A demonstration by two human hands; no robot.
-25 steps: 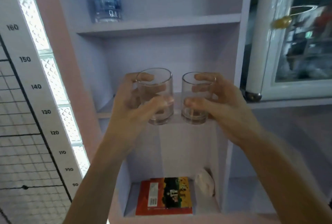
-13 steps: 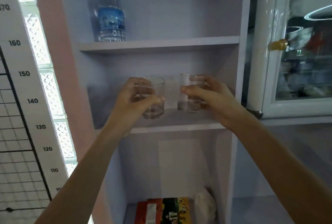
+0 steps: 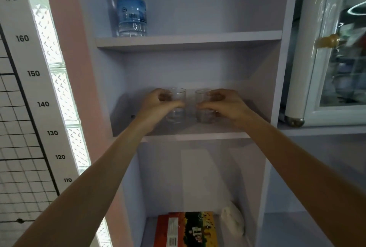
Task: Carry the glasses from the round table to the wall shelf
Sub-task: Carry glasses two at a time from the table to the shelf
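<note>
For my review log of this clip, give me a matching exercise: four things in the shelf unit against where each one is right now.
Things:
1. water bottle
2. left glass
3. right glass
4. book

Places:
A. lying flat in the bottom compartment
B. middle shelf, in the right hand
C. standing on the top shelf
D. middle shelf, in the left hand

Pairs: 1-C, 2-D, 3-B, 4-A
</note>
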